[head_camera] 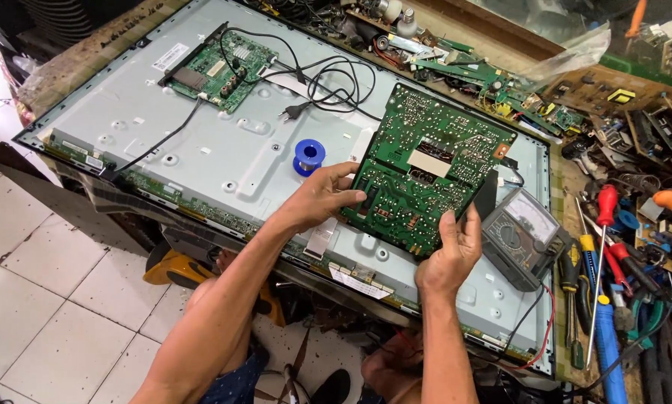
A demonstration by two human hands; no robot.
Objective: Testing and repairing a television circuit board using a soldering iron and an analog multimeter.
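Above the grey back panel of an opened flat screen, a green board is held up between both hands, solder side toward the camera. The left hand grips its edge at about 9 o'clock, thumb lying along the top of that edge and fingers curled against the board's face near the lower left corner. The right hand holds the bottom edge at about 5 o'clock, thumb pressed up on the solder face, the other fingers wrapped behind and out of sight. Both hands are closed on the board; neither is slack.

The board is roughly rectangular, its long axis running from 7 o'clock to 1 o'clock, so the far end points up toward the cluttered tabletop. From the left fingers the board's bulk lies toward 2 o'clock; from the right thumb it lies toward 11 o'clock. The left hand sits nearer the board's middle, the right nearer its lower corner.

Just beside the left hand, at its 10 o'clock, a blue solder spool stands on the panel, apart from the board. A grey meter lies just at 3 o'clock of the right hand, its face tilted up. A smaller green board is fixed at the panel's far left, with a black cord and plug looped between it and the held board. Screwdrivers lie well to the right.
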